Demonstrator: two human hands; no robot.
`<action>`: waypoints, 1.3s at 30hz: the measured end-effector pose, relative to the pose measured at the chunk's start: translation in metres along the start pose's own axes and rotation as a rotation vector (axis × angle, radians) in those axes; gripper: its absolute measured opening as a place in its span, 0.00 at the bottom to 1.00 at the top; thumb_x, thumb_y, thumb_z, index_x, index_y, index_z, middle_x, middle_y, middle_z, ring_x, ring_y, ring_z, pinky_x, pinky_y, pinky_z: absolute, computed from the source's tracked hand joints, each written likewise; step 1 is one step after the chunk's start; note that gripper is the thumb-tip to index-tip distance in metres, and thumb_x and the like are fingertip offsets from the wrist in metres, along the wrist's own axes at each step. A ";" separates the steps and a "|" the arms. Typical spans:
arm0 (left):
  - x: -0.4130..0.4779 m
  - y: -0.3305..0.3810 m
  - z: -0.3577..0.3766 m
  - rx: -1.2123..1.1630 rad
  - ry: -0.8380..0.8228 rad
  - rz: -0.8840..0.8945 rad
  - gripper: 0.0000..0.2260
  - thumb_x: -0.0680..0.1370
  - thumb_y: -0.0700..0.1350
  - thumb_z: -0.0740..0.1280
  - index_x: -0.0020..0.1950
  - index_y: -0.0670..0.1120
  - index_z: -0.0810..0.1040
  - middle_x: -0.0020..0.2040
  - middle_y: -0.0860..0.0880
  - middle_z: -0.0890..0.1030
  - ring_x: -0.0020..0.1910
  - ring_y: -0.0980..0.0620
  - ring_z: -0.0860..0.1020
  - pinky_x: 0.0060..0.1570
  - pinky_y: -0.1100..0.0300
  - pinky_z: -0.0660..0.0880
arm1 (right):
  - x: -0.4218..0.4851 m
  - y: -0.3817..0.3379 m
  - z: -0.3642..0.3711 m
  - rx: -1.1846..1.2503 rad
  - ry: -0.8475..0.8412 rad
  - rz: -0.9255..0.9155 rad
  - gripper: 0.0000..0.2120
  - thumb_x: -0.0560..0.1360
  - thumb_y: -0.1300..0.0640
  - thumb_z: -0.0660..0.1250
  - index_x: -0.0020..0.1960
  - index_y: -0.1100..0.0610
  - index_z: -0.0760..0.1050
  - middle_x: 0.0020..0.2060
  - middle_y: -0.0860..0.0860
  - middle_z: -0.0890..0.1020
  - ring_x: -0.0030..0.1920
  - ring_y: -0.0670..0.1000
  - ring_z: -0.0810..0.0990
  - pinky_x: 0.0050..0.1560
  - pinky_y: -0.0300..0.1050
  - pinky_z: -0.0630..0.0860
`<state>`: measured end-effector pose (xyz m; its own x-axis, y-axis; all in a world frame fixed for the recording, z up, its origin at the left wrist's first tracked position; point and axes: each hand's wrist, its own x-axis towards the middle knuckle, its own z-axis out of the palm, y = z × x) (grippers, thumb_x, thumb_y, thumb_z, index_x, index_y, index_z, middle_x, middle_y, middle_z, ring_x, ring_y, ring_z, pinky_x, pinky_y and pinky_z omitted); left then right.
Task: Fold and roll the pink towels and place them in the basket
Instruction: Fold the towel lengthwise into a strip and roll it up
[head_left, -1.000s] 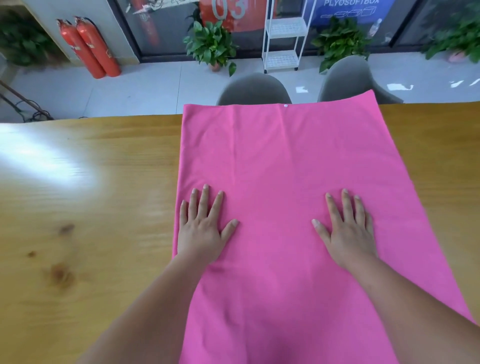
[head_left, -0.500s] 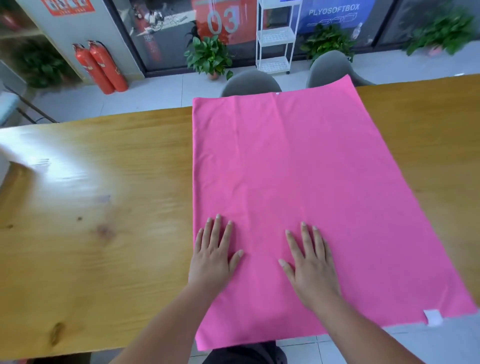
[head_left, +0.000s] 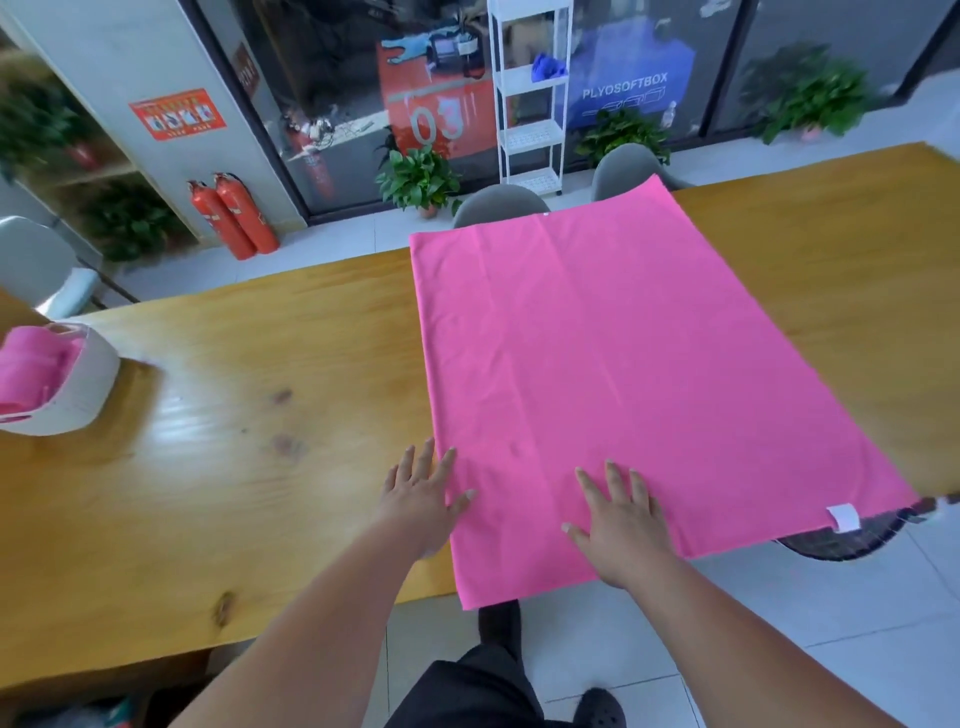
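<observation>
A large pink towel (head_left: 623, 353) lies spread flat on the wooden table (head_left: 234, 415), its near edge hanging over the table's front and a white tag at its near right corner. My left hand (head_left: 421, 493) lies flat with fingers apart across the towel's left edge, partly on the wood. My right hand (head_left: 621, 514) presses flat on the towel near its front edge, fingers spread. At the far left stands a white basket (head_left: 78, 389) with rolled pink towels (head_left: 26, 369) inside.
Two grey chairs (head_left: 496, 205) stand behind the table's far side, another pale chair (head_left: 36, 265) at far left. A white shelf rack (head_left: 530, 93), potted plants (head_left: 421, 176) and two red fire extinguishers (head_left: 234, 213) line the back wall. My legs and shoe show below the table edge.
Both hands slid back toward the towel's near edge and to the left, the left hand reaching the towel's left side. The view swung left, bringing the basket into sight.
</observation>
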<state>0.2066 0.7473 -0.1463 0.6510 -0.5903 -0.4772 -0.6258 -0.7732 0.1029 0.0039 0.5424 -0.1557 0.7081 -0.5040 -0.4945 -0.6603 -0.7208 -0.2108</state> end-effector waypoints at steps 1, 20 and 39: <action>-0.001 -0.004 -0.003 -0.001 0.001 0.012 0.35 0.84 0.70 0.49 0.86 0.58 0.40 0.86 0.50 0.36 0.85 0.44 0.37 0.83 0.42 0.44 | -0.001 -0.006 -0.001 0.016 -0.003 0.003 0.39 0.83 0.33 0.57 0.85 0.41 0.40 0.85 0.53 0.39 0.84 0.63 0.40 0.83 0.65 0.48; 0.117 -0.115 -0.071 -0.123 -0.003 0.281 0.39 0.81 0.69 0.61 0.86 0.60 0.48 0.87 0.54 0.43 0.85 0.44 0.43 0.82 0.40 0.54 | 0.057 -0.191 -0.011 0.093 0.055 -0.063 0.31 0.83 0.37 0.61 0.83 0.35 0.54 0.85 0.51 0.53 0.84 0.59 0.50 0.82 0.58 0.57; 0.197 -0.131 -0.087 -0.274 0.060 0.370 0.35 0.79 0.69 0.64 0.83 0.62 0.61 0.82 0.51 0.64 0.79 0.38 0.56 0.78 0.41 0.60 | 0.074 -0.229 0.013 -0.166 0.086 0.010 0.28 0.79 0.48 0.70 0.77 0.52 0.71 0.76 0.50 0.72 0.75 0.56 0.71 0.67 0.59 0.76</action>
<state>0.4545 0.7118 -0.1778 0.4345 -0.8440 -0.3145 -0.6894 -0.5363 0.4870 0.2040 0.6762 -0.1544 0.7254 -0.5447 -0.4208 -0.6216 -0.7810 -0.0606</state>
